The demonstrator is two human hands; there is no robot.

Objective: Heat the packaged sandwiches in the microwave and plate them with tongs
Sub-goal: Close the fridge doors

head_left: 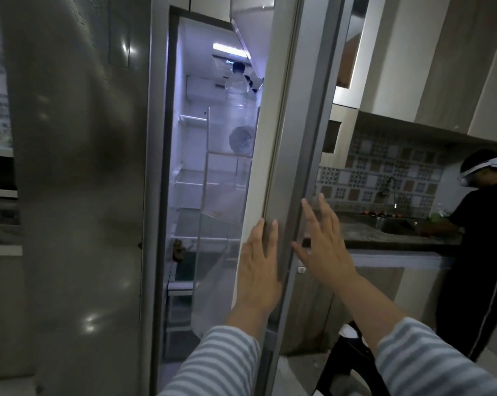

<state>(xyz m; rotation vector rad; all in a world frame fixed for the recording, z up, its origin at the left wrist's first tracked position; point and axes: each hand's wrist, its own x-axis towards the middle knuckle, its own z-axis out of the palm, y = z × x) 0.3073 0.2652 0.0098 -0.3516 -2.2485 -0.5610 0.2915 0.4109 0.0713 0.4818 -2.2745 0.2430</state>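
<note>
A steel fridge fills the view, its right door (295, 138) swung partly open and its lit inside (190, 155) showing. My left hand (258, 267) lies flat on the door's edge, fingers together, holding nothing. My right hand (324, 241) is spread open on the door's outer face, just right of the left one. Clear water bottles (237, 90) stand in the door's racks. No packaged sandwiches, microwave, plate or tongs can be seen here.
The fridge's left door (76, 181) is closed. At the right runs a dark counter with a sink (395, 227), where another person in black (475, 252) stands. A dark chair (352, 364) sits low beside my right arm.
</note>
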